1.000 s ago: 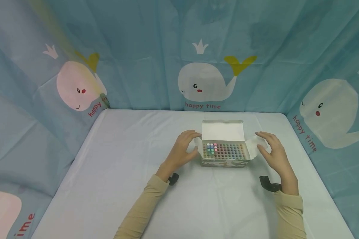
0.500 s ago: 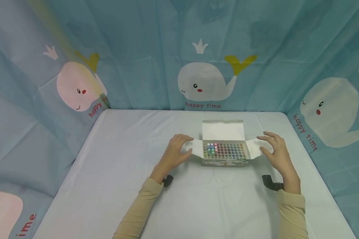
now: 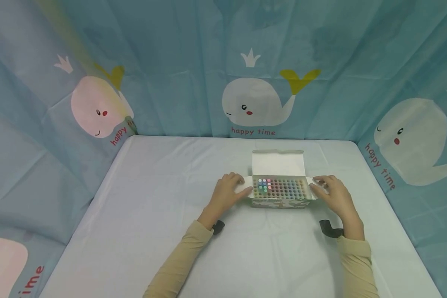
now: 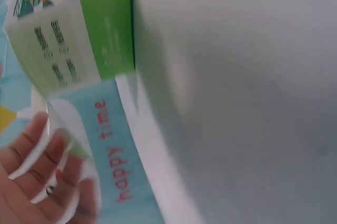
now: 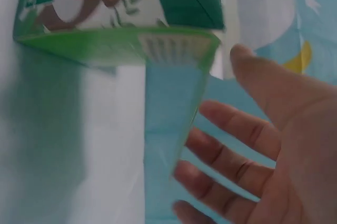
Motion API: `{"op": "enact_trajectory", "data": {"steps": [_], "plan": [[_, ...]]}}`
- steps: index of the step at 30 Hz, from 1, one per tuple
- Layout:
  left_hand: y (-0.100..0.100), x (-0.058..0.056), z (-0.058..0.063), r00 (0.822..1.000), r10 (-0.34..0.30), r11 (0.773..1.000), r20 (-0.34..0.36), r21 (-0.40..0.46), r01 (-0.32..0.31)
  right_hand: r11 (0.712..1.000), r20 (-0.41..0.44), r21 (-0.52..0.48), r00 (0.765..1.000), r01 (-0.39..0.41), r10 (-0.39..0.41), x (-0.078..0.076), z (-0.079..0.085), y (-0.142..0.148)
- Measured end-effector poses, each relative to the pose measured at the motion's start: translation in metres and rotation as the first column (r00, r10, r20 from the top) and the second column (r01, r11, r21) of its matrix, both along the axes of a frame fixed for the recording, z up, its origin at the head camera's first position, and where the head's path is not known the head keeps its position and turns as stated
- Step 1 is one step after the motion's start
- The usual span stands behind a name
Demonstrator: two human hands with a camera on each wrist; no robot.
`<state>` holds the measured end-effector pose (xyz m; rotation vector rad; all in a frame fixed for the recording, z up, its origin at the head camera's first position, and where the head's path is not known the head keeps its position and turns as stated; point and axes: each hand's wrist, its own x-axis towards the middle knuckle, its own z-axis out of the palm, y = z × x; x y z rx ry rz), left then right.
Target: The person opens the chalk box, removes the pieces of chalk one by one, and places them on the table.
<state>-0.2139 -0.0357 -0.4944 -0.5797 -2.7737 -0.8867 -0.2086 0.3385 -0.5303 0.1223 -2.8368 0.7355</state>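
A cardboard box with printed sides stands on the table, its lid raised at the back. Rows of small round coloured ends, which look like marker pens, fill it; a few at the left are brighter. My left hand is at the left side flap, thumb over it and relaxed fingers beneath. On the other side, my right hand touches the right flap, its thumb above and fingers outside. Both wrist views show spread fingers against the flaps, below the box's green ends.
The box rests on a white-covered table. Blue curtains with whale prints hang at the back and both sides. Dark curved wrist mounts stick out from the forearms.
The left hand first moved out left as its flap folded outward, then came back in to the flap. The right hand drew outward slightly, then moved inward. The box has not moved.
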Motion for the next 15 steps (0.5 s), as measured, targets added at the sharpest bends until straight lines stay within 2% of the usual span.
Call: {"op": "enact_trajectory", "data": {"steps": [2, 4, 6, 9, 10, 12, 15], "plan": [[0.006, 0.0, -0.001, 0.994, 0.004, 0.999, 0.105, 0.054, -0.01, 1.0, 0.059, 0.001, 0.998, 0.01, -0.01, -0.005, -0.011, 0.0], [0.011, 0.001, -0.003, 0.98, 0.003, 0.995, 0.198, 0.101, -0.023, 0.999, 0.114, -0.041, 0.993, -0.013, 0.018, -0.004, -0.008, -0.005], [0.015, 0.001, -0.004, 0.967, 0.003, 0.992, 0.257, 0.124, -0.036, 0.996, 0.151, -0.086, 0.988, -0.021, 0.034, 0.0, 0.002, -0.015], [0.018, 0.002, -0.005, 0.95, -0.026, 0.982, 0.31, 0.188, -0.034, 0.99, 0.162, -0.132, 0.984, -0.052, 0.073, 0.006, 0.014, -0.023], [0.019, 0.002, -0.006, 0.945, -0.044, 0.976, 0.326, 0.216, -0.029, 0.991, 0.151, -0.126, 0.986, -0.048, 0.066, 0.005, 0.012, -0.023], [0.021, 0.001, -0.009, 0.935, -0.087, 0.96, 0.344, 0.279, -0.014, 0.989, 0.146, -0.136, 0.986, -0.056, 0.076, 0.001, 0.003, -0.019], [0.022, 0.0, -0.014, 0.925, -0.146, 0.932, 0.351, 0.361, 0.01, 0.989, 0.119, -0.133, 0.989, -0.068, 0.084, -0.008, -0.019, -0.008]]}}
